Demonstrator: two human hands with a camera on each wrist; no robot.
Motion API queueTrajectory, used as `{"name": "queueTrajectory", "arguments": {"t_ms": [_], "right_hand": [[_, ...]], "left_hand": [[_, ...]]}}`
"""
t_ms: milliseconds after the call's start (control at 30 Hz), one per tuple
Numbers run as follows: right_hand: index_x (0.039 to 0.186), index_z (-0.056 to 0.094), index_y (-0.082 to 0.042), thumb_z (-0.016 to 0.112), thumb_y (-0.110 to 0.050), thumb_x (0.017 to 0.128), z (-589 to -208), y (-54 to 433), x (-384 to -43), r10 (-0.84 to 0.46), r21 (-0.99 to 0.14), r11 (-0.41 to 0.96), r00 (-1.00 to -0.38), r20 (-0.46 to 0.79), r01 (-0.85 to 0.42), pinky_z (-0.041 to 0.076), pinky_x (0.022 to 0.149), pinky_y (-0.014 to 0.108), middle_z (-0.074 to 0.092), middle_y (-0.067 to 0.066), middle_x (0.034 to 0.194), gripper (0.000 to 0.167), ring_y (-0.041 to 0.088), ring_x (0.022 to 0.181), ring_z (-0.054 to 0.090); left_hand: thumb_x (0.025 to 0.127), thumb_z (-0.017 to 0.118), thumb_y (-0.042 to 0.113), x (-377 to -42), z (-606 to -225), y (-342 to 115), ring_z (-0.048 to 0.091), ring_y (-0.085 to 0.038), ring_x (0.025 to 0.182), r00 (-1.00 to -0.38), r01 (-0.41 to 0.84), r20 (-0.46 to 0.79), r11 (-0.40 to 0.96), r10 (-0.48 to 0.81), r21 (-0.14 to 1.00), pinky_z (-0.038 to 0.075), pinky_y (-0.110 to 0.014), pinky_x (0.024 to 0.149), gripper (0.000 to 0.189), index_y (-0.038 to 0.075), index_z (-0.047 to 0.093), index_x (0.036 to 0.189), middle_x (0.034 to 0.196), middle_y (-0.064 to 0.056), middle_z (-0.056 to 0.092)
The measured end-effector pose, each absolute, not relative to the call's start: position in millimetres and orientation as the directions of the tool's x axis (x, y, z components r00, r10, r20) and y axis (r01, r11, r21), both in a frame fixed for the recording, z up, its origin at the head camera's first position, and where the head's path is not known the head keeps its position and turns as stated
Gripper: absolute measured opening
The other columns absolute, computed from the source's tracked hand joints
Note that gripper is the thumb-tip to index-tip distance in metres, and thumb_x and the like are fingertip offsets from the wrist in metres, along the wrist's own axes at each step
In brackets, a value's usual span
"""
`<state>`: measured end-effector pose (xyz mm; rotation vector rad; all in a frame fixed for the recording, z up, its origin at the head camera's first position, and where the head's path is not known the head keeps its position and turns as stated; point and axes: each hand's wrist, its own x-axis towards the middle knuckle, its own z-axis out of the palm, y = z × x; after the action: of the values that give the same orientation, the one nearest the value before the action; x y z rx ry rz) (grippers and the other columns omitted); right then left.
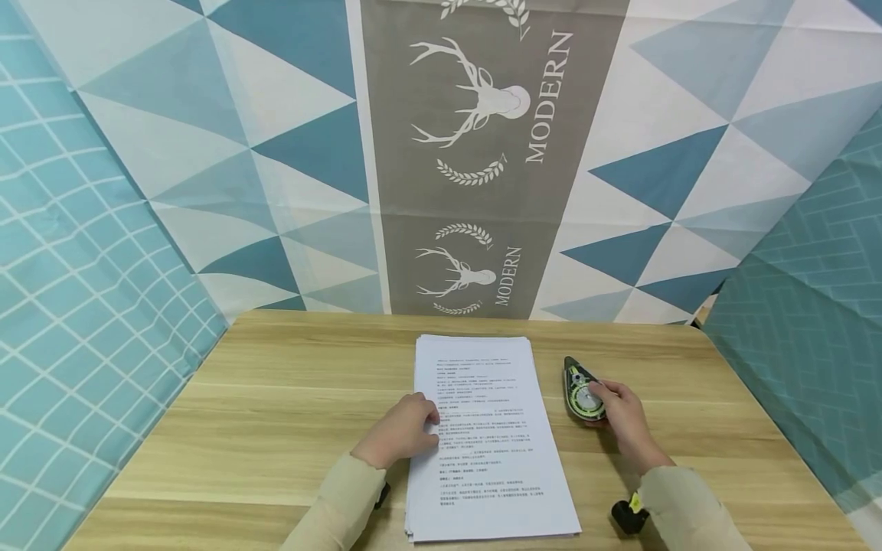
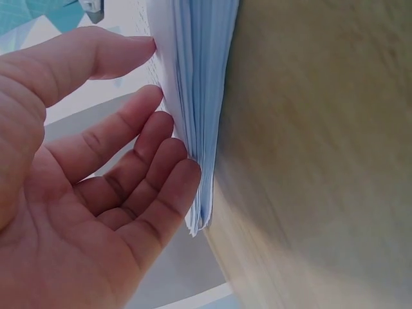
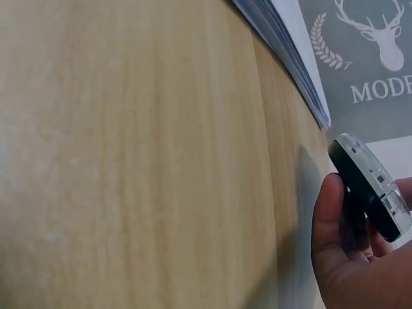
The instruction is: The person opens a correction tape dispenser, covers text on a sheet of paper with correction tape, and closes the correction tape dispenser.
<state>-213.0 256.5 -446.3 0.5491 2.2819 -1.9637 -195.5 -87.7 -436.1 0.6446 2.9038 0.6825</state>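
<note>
A thick stack of printed paper [image 1: 482, 490] lies on the table, its top sheet covered in lines of small text. At its left edge is my left hand [image 1: 403, 430], fingers loosely bent and fingertips against the sheets' side; the left wrist view shows the stack's layered edge [image 2: 203, 77] beside them. To the right of the paper, my right hand [image 1: 623, 421] grips a black and green correction tape [image 1: 576, 383] between thumb and fingers. The right wrist view catches the correction tape [image 3: 367, 180] edge-on, raised off the tabletop.
The wooden table [image 1: 276, 398] ends at a patterned cloth backdrop [image 1: 303, 153] with deer prints. Blue-green tiled cloths hang at the left [image 1: 83, 268] and the right. A dark wrist device [image 1: 628, 516] sits beside my right sleeve.
</note>
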Motion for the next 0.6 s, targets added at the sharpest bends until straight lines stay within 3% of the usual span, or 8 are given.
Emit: {"name": "queueTrajectory", "arguments": {"t_ms": [600], "right_hand": [[0.136,0.029,0.013,0.045,-0.034,0.096,-452.9,264.8,-223.8,0.249,-0.897,0.298,-0.934,-0.258,0.327,0.054,0.062,0.024,0.046,0.023,0.114,0.063,0.007,0.073,0.055]], "left_hand": [[0.070,0.072,0.010,-195.5,-433.8,-85.9,0.046,-0.014,0.074,-0.912,0.363,-0.006,0.815,0.410,0.452,0.044,-0.030,0.071,0.019,0.001,0.066,0.086,0.079,-0.001,0.051]]}}
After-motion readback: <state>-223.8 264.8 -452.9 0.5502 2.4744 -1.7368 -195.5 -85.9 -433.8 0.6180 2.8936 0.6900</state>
